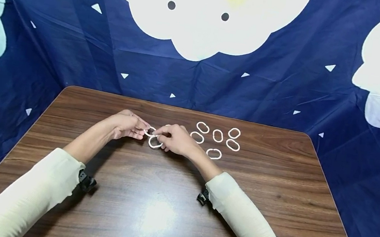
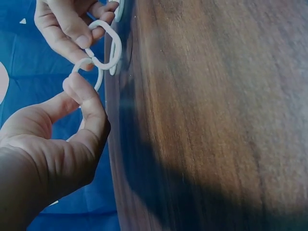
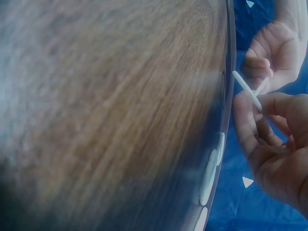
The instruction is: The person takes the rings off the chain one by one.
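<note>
My left hand (image 1: 127,125) pinches a white plastic oval chain link (image 2: 100,79) between thumb and fingertips. Facing it, my right hand (image 1: 177,140) pinches a second white link (image 2: 117,41) between thumb and index finger. The two links meet where their rims cross, and in the right wrist view they form a slanted Y. Both are held above the far part of the table. Part of another white piece shows just behind the right hand's fingers in the head view.
Several loose white links, among them one nearer link (image 1: 213,159) and one farther right (image 1: 232,149), lie flat on the brown wooden table (image 1: 120,213) right of the hands. A blue cloth (image 1: 111,60) with white clouds and triangles hangs behind the table's far edge.
</note>
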Demonstrator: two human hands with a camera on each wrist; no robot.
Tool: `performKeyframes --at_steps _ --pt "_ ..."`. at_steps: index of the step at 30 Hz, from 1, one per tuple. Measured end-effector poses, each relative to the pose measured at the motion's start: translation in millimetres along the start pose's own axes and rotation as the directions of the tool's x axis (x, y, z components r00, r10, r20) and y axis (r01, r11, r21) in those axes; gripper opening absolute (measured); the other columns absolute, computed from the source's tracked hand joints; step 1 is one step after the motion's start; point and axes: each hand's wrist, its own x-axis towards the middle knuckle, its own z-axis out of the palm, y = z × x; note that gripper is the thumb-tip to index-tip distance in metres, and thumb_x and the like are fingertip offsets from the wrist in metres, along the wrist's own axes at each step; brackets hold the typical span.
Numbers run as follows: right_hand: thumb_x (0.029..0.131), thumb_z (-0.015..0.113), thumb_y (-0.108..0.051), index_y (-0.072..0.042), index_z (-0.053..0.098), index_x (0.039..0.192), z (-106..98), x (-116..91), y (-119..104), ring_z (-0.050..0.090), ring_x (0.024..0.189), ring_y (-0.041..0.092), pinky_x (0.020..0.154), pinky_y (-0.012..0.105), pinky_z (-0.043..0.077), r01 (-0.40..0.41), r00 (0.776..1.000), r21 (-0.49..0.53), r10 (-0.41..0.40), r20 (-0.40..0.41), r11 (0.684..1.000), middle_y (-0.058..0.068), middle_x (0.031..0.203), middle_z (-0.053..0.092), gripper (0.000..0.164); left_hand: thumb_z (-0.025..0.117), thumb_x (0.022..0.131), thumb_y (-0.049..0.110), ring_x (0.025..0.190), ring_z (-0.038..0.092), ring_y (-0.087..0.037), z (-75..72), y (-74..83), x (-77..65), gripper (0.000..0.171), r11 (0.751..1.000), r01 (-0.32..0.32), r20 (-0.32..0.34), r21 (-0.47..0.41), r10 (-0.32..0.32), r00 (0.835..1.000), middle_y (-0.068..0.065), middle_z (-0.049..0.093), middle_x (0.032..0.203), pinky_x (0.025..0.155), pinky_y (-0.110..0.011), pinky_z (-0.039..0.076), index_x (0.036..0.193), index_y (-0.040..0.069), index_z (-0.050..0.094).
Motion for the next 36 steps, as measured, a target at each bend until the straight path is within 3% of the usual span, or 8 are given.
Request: performKeyframes --at_steps 9,17,22,27,36 --pt "0.111 0.07 -0.01 -0.007 0.082 0.13 -0.7 -4.5 3.9 0.079 0.075 0.019 0.068 0.028 0.067 0.007 1.0 0.001 -0.007 0.002 1.0 0.014 0.096 0.083 0.023 0.064 0.109 0.0 0.073 0.068 -0.004 0.8 -2.6 0.0 0.043 0.997 -0.02 -0.008 0.074 0.02 1.0 0.005 0.073 0.082 0.074 -0.02 0.065 0.147 -0.02 0.056" --pt "0.108 0.073 -0.008 -0.001 0.079 0.118 0.1 -10.8 10.0 0.075 0.072 0.014 0.067 0.032 0.068 -0.005 1.0 0.027 0.004 0.01 1.0 0.015 0.096 0.083 0.013 0.066 0.11 0.001 0.07 0.068 -0.004 -0.3 -5.8 -2.0 0.038 0.993 -0.033 -0.054 0.116 0.039 0.998 0.005 0.072 0.079 0.07 -0.021 0.065 0.14 -0.021 0.059" --pt "0.105 0.076 -0.005 -0.002 0.077 0.104 -1.0 -18.3 14.0 0.076 0.066 0.014 0.064 0.031 0.067 -0.076 0.997 0.065 0.077 -0.013 0.995 0.013 0.088 0.083 0.004 0.067 0.109 0.001 0.07 0.069 -0.005 -0.2 -8.6 -2.5 0.035 0.991 -0.04 -0.087 0.127 0.051 0.995 0.004 0.074 0.079 0.069 -0.022 0.065 0.137 -0.02 0.061" --pt "0.103 0.075 -0.002 -0.001 0.077 0.095 -3.4 -26.8 16.3 0.077 0.063 0.017 0.062 0.034 0.069 -0.158 0.986 0.137 0.164 -0.032 0.978 0.015 0.081 0.081 0.009 0.07 0.108 0.002 0.068 0.07 -0.006 -2.0 -10.5 -2.7 0.024 0.99 -0.031 -0.127 0.135 0.049 0.991 0.002 0.073 0.077 0.067 -0.023 0.066 0.125 -0.015 0.066" --pt "0.102 0.084 -0.014 -0.003 0.074 0.084 -7.1 -35.5 16.9 0.067 0.048 0.012 0.051 0.032 0.064 -0.29 0.953 0.076 0.295 -0.069 0.954 0.008 0.067 0.072 0.023 0.072 0.108 0.003 0.065 0.07 -0.006 -2.9 -11.8 -0.2 0.026 0.983 -0.036 -0.16 0.179 0.065 0.985 0.0 0.074 0.078 0.067 -0.024 0.067 0.126 -0.015 0.068"
